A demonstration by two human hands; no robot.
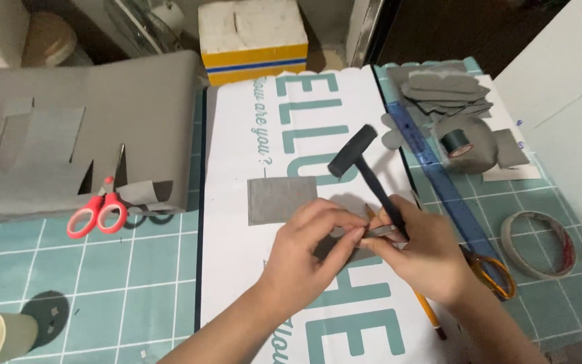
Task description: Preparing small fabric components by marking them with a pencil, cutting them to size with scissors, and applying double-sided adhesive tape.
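Note:
My left hand [311,246] pinches a small grey piece of material [345,248] over a white printed sheet [237,222]. My right hand [420,251] grips the handle of a black hammer [365,168], head raised up and to the left, and its fingertips also touch the grey piece. A larger grey square [281,199] lies flat just left of the hands. A pencil [430,315] lies under my right hand, pointing toward the lower right.
Red-handled scissors [99,210] lie on the teal cutting mat [89,283] beside a large cut grey sheet [69,128]. A blue ruler [439,178], orange-handled scissors [493,273], a tape roll [539,244], grey cut shapes [442,91] and a black tape roll [456,143] sit right. A white-yellow box [254,40] stands behind.

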